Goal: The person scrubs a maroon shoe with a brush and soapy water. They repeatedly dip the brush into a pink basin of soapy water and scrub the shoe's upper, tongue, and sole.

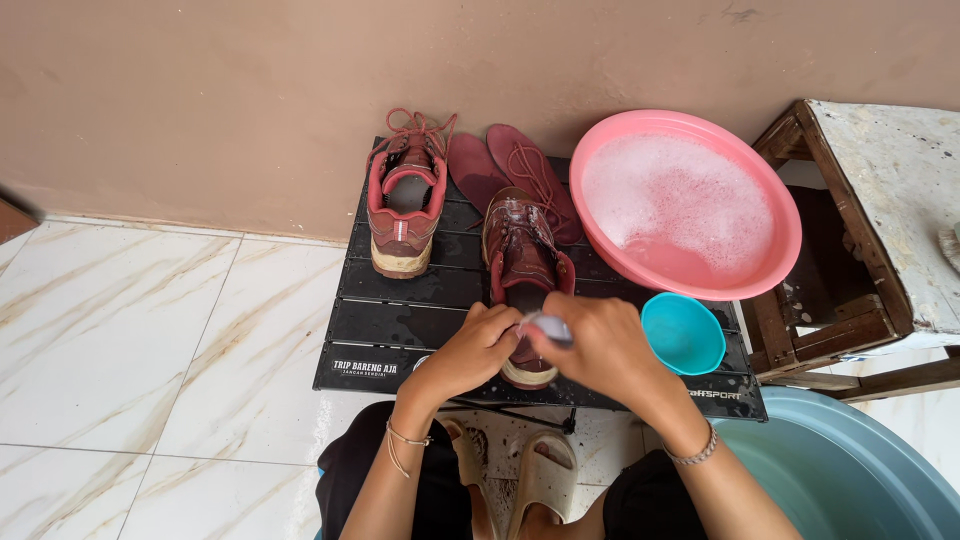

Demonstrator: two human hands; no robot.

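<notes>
Floor: white tiles [130, 330] with brown streaks, next to a plain brown wall [200, 90].
Table: a low black slatted table [390, 320] stands against the wall.
On the table: a red shoe [403, 205], two insoles [505, 170], a pink basin [690, 205] full of foam, a small teal bowl [683, 333].
Nearby: a worn wooden stool [870, 230] and a big blue tub [850, 470].
Wet shoe: the wet red shoe [522, 275] sits at the table's front edge.
Left hand [472, 350]: fingers curled, gripping the shoe's heel.
Right hand [600, 345]: closed around a small brush [550, 328], touching the heel.
</notes>
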